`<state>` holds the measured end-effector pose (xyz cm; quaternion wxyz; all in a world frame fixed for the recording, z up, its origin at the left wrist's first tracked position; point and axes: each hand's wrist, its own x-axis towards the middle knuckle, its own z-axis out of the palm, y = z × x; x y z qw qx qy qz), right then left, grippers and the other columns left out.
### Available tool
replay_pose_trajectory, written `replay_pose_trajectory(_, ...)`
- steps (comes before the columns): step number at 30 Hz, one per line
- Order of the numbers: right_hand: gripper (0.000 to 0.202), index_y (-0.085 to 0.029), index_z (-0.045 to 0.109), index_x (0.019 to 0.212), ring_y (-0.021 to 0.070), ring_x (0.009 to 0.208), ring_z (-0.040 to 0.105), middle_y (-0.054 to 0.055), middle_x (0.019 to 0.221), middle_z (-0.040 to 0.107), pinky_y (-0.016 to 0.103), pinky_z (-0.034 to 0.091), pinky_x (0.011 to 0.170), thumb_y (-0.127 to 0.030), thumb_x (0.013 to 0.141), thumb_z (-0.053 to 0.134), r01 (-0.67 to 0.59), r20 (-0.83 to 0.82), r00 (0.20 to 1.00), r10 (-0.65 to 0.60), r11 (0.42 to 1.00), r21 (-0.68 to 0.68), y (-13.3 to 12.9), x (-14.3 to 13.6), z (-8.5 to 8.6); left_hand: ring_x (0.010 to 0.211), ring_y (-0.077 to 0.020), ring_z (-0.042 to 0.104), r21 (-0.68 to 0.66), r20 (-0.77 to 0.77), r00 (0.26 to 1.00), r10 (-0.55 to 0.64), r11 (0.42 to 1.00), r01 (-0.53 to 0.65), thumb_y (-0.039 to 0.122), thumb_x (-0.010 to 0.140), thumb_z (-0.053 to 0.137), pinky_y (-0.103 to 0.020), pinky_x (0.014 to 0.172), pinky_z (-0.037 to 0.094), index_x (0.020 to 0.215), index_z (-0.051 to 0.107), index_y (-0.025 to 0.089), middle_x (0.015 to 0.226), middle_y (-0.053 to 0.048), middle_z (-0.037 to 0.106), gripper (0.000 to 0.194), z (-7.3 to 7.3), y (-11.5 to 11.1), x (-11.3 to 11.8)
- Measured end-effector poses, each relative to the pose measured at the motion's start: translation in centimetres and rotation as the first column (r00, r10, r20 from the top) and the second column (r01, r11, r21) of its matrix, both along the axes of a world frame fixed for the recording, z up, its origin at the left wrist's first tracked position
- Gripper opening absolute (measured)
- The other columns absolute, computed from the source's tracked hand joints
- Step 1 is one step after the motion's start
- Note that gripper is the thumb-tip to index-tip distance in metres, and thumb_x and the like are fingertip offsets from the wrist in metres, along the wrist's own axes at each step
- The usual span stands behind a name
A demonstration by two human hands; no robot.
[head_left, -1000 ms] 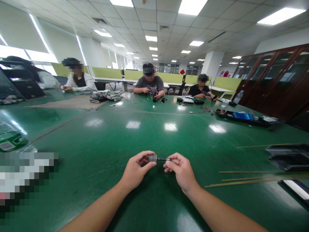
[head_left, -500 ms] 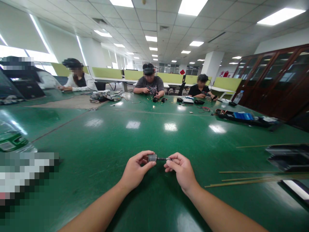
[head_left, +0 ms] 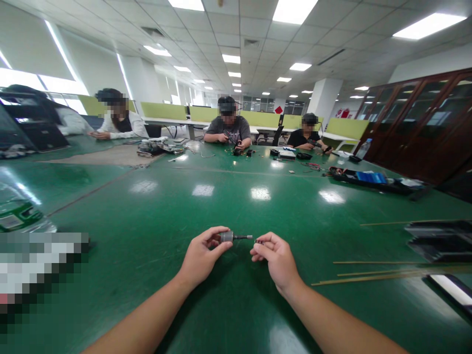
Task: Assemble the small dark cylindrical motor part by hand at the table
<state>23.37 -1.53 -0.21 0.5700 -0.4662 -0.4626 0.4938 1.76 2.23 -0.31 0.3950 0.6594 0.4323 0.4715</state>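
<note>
Between the thumb and fingers of my left hand (head_left: 199, 255) is a grey metal cylinder (head_left: 226, 237). From its right end sticks out a thin dark shaft (head_left: 242, 237) with a lighter, slightly thicker tip, lying about level. My right hand (head_left: 279, 258) pinches a small shiny metal piece (head_left: 259, 242), mostly covered by the fingers, so its kind cannot be made out. The shaft tip and this piece are apart, with a narrow gap between them. Both hands are above the green table (head_left: 236, 211).
A plastic bottle (head_left: 22, 211) stands at left above a blurred-out object (head_left: 37, 265). Thin sticks (head_left: 372, 273), black parts (head_left: 438, 241) and a phone-like slab (head_left: 453, 290) lie at right. Farther back are a long black tray (head_left: 372, 178) and several people working across the table.
My left hand has moved slightly left with the cylinder, so the shaft tip has come away from the small metal piece. My right hand stays nearly still.
</note>
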Motion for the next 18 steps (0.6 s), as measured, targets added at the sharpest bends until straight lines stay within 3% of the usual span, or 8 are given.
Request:
replay_pose_trajectory(4, 0.022, -0.015, 0.061, 0.089, 0.0184, 0.058, 0.065, 0.007, 0.07, 0.072, 0.028, 0.045, 0.06, -0.031, 0.08, 0.073, 0.0, -0.014, 1.0, 0.0, 1.0, 0.003, 0.0, 0.0, -0.1, 0.084, -0.02, 0.067, 0.024, -0.014, 0.997, 0.077, 0.997, -0.077, 0.038, 0.078, 0.075, -0.035, 0.085, 0.053, 0.111, 0.068, 0.02, 0.101, -0.006, 0.073, 0.038, -0.1, 0.2, 0.0)
replay_pose_trajectory(7, 0.023, -0.015, 0.061, 0.089, 0.0186, 0.058, 0.066, 0.007, 0.071, 0.072, 0.028, 0.045, 0.06, -0.034, 0.08, 0.072, -0.004, -0.024, 1.0, 0.004, 1.0, 0.001, 0.0, 0.0, -0.2, 0.096, -0.0213, 0.068, -0.063, 0.175, 0.977, 0.121, 0.992, -0.111, 0.039, 0.079, 0.075, -0.035, 0.091, 0.053, 0.112, 0.065, 0.017, 0.107, -0.009, 0.072, 0.041, 0.1, 0.7, -0.5)
replay_pose_trajectory(10, 0.024, -0.015, 0.061, 0.088, 0.0187, 0.058, 0.066, 0.007, 0.07, 0.072, 0.028, 0.044, 0.059, -0.035, 0.081, 0.072, -0.016, -0.026, 1.0, 0.016, 1.0, 0.004, -0.1, -0.1, -0.2, 0.099, -0.0218, 0.068, -0.152, 0.278, 0.933, 0.229, 0.969, -0.193, 0.043, 0.077, 0.076, -0.034, 0.088, 0.055, 0.119, 0.061, 0.015, 0.112, -0.012, 0.07, 0.053, 1.1, 0.9, -2.5)
replay_pose_trajectory(14, 0.026, -0.015, 0.061, 0.088, 0.0182, 0.058, 0.066, 0.007, 0.07, 0.072, 0.028, 0.044, 0.06, -0.037, 0.08, 0.073, -0.039, -0.021, 0.999, 0.039, 0.999, 0.005, -0.4, -0.2, -0.1, 0.094, -0.0219, 0.071, -0.233, 0.099, 0.962, 0.256, 0.946, -0.227, 0.049, 0.078, 0.074, -0.04, 0.093, 0.054, 0.137, 0.051, 0.022, 0.118, -0.009, 0.069, 0.068, 2.5, -1.2, -8.5)
replay_pose_trajectory(18, 0.027, -0.014, 0.062, 0.087, 0.0175, 0.057, 0.065, 0.007, 0.069, 0.072, 0.028, 0.044, 0.058, -0.038, 0.079, 0.073, -0.06, -0.005, 0.998, 0.06, 0.998, 0.003, -0.6, -0.3, -0.2, 0.109, -0.0281, 0.068, -0.218, -0.133, 0.932, 0.337, 0.908, -0.359, 0.05, 0.074, 0.076, -0.048, 0.1, 0.051, 0.126, 0.062, 0.028, 0.114, -0.006, 0.073, 0.058, 2.0, -5.8, -16.6)
